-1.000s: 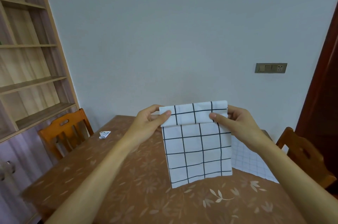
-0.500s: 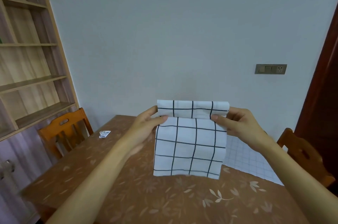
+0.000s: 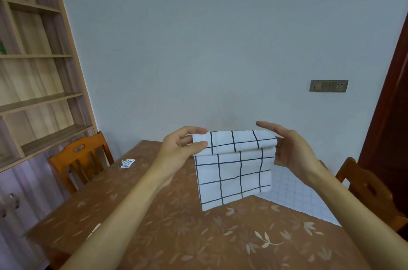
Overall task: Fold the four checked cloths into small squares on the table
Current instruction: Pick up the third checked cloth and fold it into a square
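Your cloth (image 3: 234,168) is white with a bold black check. Your worktop (image 3: 176,225) is brown with pale leaves.

Quick count: two checked cloths showing. One big-check cloth (image 3: 234,168) pinched at its top edge between the fingers of the left hand (image 3: 180,148) and the right hand (image 3: 291,148), and one fine-check cloth (image 3: 300,197) lying below the right fingers. Two hands total. Two wooden chairs: left chair (image 3: 79,159), right chair (image 3: 366,190). One table (image 3: 176,230). One small packet (image 3: 127,163) left of the left fingers.
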